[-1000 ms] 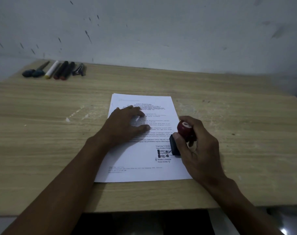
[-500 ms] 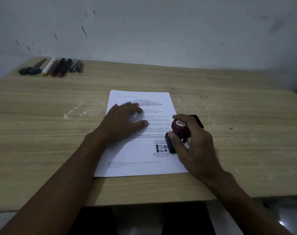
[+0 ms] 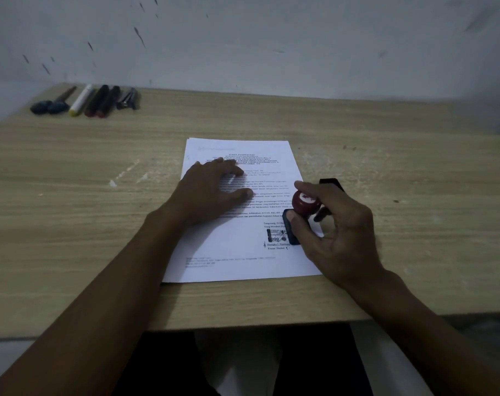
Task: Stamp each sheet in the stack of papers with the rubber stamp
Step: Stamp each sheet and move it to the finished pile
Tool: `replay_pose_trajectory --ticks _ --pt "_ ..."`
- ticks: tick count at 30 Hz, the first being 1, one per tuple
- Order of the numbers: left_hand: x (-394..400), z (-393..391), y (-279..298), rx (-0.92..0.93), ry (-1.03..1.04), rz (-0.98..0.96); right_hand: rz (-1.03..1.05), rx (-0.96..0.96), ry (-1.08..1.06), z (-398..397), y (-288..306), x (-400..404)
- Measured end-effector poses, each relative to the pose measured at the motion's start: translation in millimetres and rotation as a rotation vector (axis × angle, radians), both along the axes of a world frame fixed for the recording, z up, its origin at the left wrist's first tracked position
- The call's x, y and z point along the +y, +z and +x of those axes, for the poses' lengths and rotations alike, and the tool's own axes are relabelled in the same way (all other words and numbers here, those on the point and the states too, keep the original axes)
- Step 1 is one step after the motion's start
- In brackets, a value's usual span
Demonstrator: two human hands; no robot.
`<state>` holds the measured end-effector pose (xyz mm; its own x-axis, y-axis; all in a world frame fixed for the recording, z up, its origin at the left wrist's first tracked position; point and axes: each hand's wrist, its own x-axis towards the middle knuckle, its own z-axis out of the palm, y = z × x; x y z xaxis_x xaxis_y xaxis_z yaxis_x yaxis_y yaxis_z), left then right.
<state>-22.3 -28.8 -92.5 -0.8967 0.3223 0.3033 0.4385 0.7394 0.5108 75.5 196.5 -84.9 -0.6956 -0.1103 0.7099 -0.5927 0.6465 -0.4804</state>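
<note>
The wooden table [image 3: 385, 155] carried the stack of papers [image 3: 243, 252], its top sheet lying flat beneath both hands. The left hand [image 3: 211, 192] rested open-palmed on the printed text, well to the left of the grip, holding the sheet down. The right hand [image 3: 337, 232] had its fingers curled round the red knob of the rubber stamp [image 3: 303, 212], whose dark base sat at the sheet's right edge, just right of a dark printed mark by the signature lines (whether that mark is a fresh impression could not be told). A black pad [image 3: 330, 182] showed just beyond the grip. Judged: this sheet was in hand; how many sheets remained could not be told.
</note>
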Motion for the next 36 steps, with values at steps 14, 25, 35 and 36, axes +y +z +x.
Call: replay_pose_trajectory --ticks 14,25,35,36 --pt "0 3 -2 0.023 -0.014 0.01 0.052 0.037 -0.069 6 -5 -1" --pt "0 5 -2 -0.022 -0.003 0.02 0.087 -0.003 -0.153 11 -5 -3" --pt "1 6 0 -0.026 -0.004 -0.001 0.041 -0.001 -0.101 10 2 3" --pt "1 7 1 -0.017 0.004 -0.006 0.014 0.0 -0.105 10 5 4"
